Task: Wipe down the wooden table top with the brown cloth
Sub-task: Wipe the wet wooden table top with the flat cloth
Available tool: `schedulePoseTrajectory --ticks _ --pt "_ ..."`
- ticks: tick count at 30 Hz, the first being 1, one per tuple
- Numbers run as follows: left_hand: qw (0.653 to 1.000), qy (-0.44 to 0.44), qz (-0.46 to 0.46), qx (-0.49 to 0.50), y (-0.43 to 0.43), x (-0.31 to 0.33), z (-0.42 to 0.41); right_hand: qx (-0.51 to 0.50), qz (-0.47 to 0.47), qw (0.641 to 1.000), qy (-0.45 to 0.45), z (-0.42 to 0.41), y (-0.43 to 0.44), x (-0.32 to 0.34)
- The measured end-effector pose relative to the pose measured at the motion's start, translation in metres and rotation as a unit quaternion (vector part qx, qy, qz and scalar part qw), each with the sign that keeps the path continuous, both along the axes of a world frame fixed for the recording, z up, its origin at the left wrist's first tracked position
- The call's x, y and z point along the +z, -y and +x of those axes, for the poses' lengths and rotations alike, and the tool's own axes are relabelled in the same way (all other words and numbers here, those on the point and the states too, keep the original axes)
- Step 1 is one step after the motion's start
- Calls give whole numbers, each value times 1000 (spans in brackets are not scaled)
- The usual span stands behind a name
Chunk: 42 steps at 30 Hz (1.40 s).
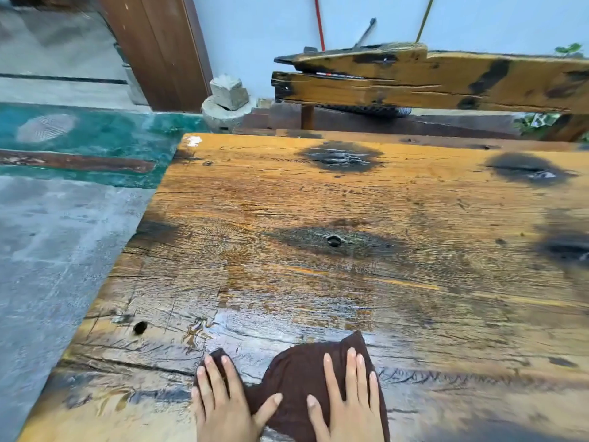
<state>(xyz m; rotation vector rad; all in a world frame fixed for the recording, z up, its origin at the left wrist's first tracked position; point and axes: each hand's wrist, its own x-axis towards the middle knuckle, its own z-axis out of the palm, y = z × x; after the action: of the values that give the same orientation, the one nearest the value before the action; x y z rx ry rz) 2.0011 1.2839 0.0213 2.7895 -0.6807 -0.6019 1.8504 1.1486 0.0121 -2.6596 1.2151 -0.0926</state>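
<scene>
Both hands, left hand [223, 406] and right hand [350, 400], flat, fingers spread on brown cloth [296, 374] near table top [318, 202] front edge.

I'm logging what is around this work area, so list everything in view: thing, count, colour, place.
wooden table top: one, orange-brown with dark scorched patches, fills the centre and right; wet sheen near the hands
brown cloth: one, dark brown, flat on the near edge of the table
wooden bench: one, yellow-brown with black marks, behind the table
stone block: one, grey, on a round stone base by the wall
door frame: one, brown, upper left
floor: grey concrete with a green patch, left
poles: two, red and yellow, leaning on the pale wall
left hand: flat on the cloth's left end
right hand: flat on the cloth's right part
</scene>
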Motion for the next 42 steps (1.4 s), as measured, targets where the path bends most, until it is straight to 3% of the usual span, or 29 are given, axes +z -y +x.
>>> schedulePoseTrajectory --ticks 4,9,11,14,18,20,23,25,27,29,31,33,35,37,40,42 --pt "1000 -2 -5 -22 -5 -1 1 5 -30 1000 -4 1 1 -6" --pt "964 135 -95 -207 1 8 23 9 -85 996 7 4 6 -26" --pt "957 82 -93 -262 10 22 28 15 -79 997 4 4 7 -28" --pt "984 -42 -49 -166 13 41 45 16 -78 997 11 4 9 -25" --pt "965 -199 -80 -154 0 67 77 17 -60 997 34 2 7 -17" --pt "959 -206 -46 -190 -5 83 87 24 -35 998 39 -1 4 -12" --pt "953 -135 38 -267 -15 99 95 45 -7 999 27 -5 2 -6" --pt "951 -135 37 -275 -23 103 100 60 -5 998 13 -8 4 -6" --pt "944 -265 -80 -180 -33 104 99 67 -3 998 6 -9 5 -6" --pt "897 -388 -202 -56 -39 106 94 65 -1 998 8 -9 5 -6" --pt "881 -401 -250 8 -43 107 94 63 -4 998 6 -8 4 -6" --pt "910 -338 -237 21 -45 104 104 66 -10 998 1 -6 5 -6" --pt "966 -208 -152 -5 -46 90 120 65 -16 998 2 -2 8 -6" --pt "997 -46 -63 -24 -43 77 125 59 -19 998 2 3 10 -4" --pt "978 192 45 -66 -24 59 115 40 -13 999 -4 15 14 -5" --pt "968 242 -5 -62 -7 48 94 31 -7 999 -8 20 15 -4"
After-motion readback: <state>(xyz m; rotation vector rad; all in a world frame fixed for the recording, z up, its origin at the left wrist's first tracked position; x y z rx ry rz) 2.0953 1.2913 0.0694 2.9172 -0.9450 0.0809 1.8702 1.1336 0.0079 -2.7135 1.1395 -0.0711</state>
